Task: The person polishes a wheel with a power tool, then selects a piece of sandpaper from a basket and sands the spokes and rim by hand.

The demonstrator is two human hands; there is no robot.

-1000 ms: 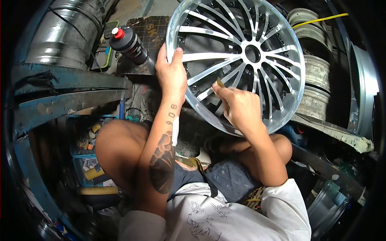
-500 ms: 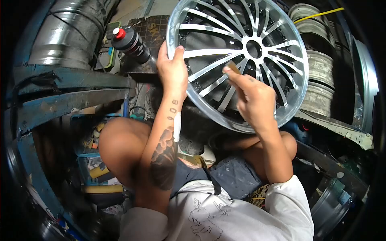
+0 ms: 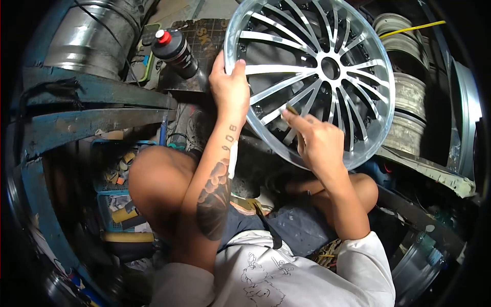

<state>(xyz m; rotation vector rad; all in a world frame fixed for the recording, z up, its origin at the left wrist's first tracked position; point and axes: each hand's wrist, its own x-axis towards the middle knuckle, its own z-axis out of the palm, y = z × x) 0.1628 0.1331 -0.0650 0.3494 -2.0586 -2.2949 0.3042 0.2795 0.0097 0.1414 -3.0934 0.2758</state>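
A silver multi-spoke car wheel rim (image 3: 332, 148) with dark gaps between its spokes is tilted in front of me. My left hand (image 3: 230, 87) is closed on its left edge, thumb on the face side and fingers behind. My right hand (image 3: 319, 140) is closed, pinching a small brown piece of what looks like sandpaper (image 3: 292, 110). That piece lies against a lower-left spoke, near its outer end. Most of it is hidden by my fingers.
A dark bottle with a red and white cap (image 3: 176, 53) stands on a metal plate (image 3: 204, 30) at the left. Stacked wheel rims (image 3: 404, 110) are on the right, a large metal barrel (image 3: 94, 36) at far left. Blue baskets (image 3: 105, 207) hold scraps beside my knee.
My right hand has slid down and left along the spokes with the brown piece, toward the outer edge. The whole view has shifted slightly; my left hand keeps its hold on the rim.
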